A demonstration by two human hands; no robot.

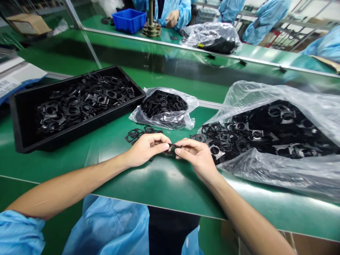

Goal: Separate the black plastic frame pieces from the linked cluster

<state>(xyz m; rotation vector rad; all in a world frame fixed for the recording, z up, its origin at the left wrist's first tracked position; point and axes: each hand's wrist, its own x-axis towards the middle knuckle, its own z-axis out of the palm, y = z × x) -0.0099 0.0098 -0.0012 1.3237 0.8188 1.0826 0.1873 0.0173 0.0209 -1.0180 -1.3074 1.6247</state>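
Between my two hands is a small black plastic part (172, 148), held above the green table. My left hand (147, 148) pinches its left end with thumb and forefinger. At its right end the fingers and thumb of my right hand (196, 156) are closed on it. Several flat black ring-shaped parts (135, 134) lie just behind my left hand. Right of my right hand, more black ring parts (239, 136) spill out of a large clear plastic bag (247, 161). Fingers cover much of the held part, so its full shape is hidden.
A black tray (79, 131) full of similar parts stands at the left. Behind my hands sits a smaller open plastic bag (190, 118) of black rings. Across a metal rail (170, 45) are a blue bin (129, 23), another filled bag (212, 35) and a co-worker's hand (173, 17).
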